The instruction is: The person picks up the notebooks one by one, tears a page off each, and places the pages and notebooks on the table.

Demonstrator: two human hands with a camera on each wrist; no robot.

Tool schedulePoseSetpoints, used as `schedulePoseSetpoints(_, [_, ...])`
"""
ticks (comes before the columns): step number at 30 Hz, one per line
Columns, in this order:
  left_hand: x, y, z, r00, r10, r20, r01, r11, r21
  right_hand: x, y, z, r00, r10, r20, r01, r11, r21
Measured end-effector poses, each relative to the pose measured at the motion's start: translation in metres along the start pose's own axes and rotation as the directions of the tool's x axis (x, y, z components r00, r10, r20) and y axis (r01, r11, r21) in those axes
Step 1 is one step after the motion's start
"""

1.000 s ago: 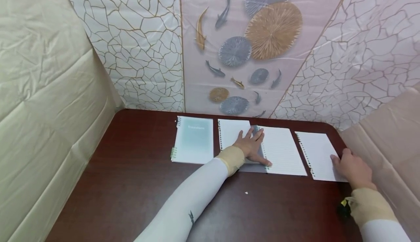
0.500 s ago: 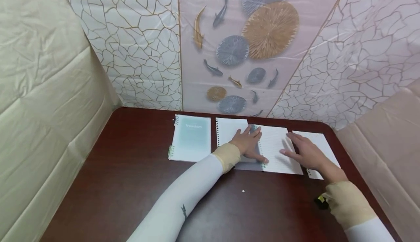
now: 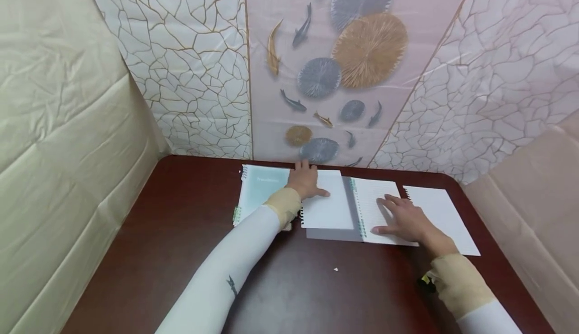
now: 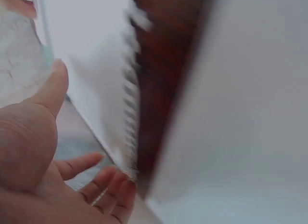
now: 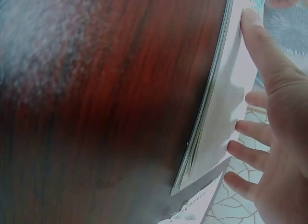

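An open spiral notebook (image 3: 362, 188) with a lined page and a grey cover lies on the dark red table. My right hand (image 3: 404, 219) is over that page with fingers spread; in the right wrist view its thumb and fingertips are at the page. A loose white sheet (image 3: 329, 208) with a torn-hole edge overlaps the grey cover. My left hand (image 3: 304, 180) is at the sheet's left edge, fingers extended and holding nothing. In the left wrist view the torn edge (image 4: 129, 103) runs down to its fingertips. A teal-covered notebook (image 3: 258, 188) lies left of it, partly behind the left arm.
Another loose torn sheet (image 3: 445, 218) lies to the right of the open notebook. A small white paper scrap (image 3: 335, 269) is on the table (image 3: 289, 299) nearer to me. A patterned cloth wall (image 3: 199, 72) rises behind the table's far edge.
My left hand has moved left from the grey cover to the white sheet's left edge. My right hand has come from the far right sheet onto the lined page.
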State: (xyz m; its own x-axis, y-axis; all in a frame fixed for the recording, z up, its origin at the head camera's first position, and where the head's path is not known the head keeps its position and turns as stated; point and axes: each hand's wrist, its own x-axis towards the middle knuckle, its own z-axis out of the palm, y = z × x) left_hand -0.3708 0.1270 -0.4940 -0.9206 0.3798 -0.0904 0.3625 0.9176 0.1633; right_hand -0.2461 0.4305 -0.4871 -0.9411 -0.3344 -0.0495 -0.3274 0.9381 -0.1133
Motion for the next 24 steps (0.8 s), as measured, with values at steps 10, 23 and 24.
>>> schedulePoseSetpoints(10, [-0.003, -0.032, -0.010, 0.996, 0.076, 0.052, -0.068, 0.986, -0.153, -0.002, -0.002, 0.005, 0.999, -0.005, -0.032, 0.006, 1.000, 0.003])
schedulePoseSetpoints(23, [0.013, -0.026, -0.009, 0.998, 0.050, 0.035, -0.042, 0.979, -0.198, -0.005, -0.002, 0.003, 0.999, 0.029, -0.020, -0.029, 0.999, 0.028])
schedulePoseSetpoints(24, [0.012, -0.025, -0.012, 0.999, 0.035, 0.018, -0.030, 0.974, -0.227, -0.005, -0.003, 0.003, 0.999, 0.034, -0.017, -0.033, 0.999, 0.031])
